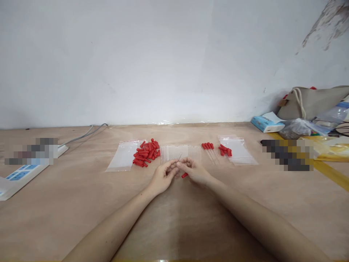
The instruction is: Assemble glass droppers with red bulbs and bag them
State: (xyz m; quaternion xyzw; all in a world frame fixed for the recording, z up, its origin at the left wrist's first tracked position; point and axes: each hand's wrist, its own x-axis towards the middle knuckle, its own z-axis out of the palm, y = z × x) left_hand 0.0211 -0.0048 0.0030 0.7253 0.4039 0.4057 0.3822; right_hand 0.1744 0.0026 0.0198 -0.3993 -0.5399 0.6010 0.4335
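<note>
Two bare forearms point(117, 221) are slanting in over the near part of the wooden table point(152, 233), and where they are converging, the curled fingers of the left hand point(162, 178) and right hand point(197, 171) are meeting, pinching around a slender clear tube point(180, 155) whose end is poking out on the far side. One red bulb point(184, 175) is showing just below the right hand; whether those fingers are gripping it or it is lying on the wood, I can't tell. Just beyond, a wide row of bare tubes point(167, 152) is lying side by side, with a big heap of loose bulbs point(147, 153) sitting to its left. On the right, four bulb-topped tubes point(209, 151) are lying together, looking finished, beside a small cluster of bulbs point(225, 150). By my judgement only a small share is done, since far more tubes are lying bare. Farther off to the right, a blue tissue pack point(267, 123) is resting near the white wall point(163, 65).
</note>
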